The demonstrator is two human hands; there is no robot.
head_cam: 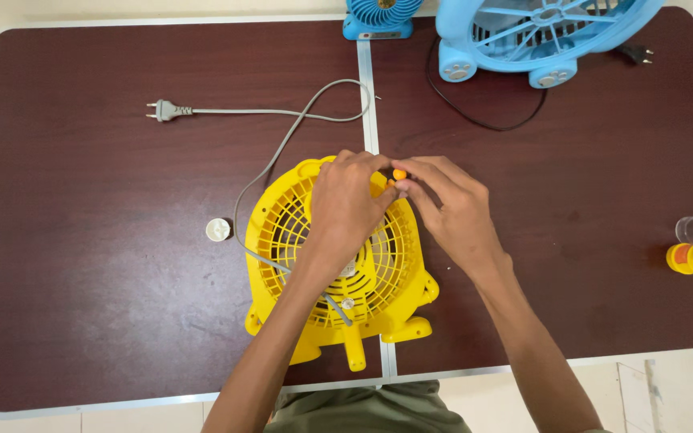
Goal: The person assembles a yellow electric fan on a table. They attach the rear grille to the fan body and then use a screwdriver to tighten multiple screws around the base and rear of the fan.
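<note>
Yellow fan (338,265) lies grille-up mid-bench. Our left hand (349,200) steadies its top rim while our right hand (447,204) pinches a small orange piece (399,174) there. We should hold the housing still and turn gently.

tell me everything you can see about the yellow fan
The yellow fan lies flat on the dark brown table, grille up, feet toward the person. It looks like moulded plastic, with a round ribbed grille and stubby feet along its near edge. A grey cord runs from it across the table to an unplugged two-pin plug. The left hand rests on the grille near its far rim; the right hand pinches a small orange tool there.
</note>
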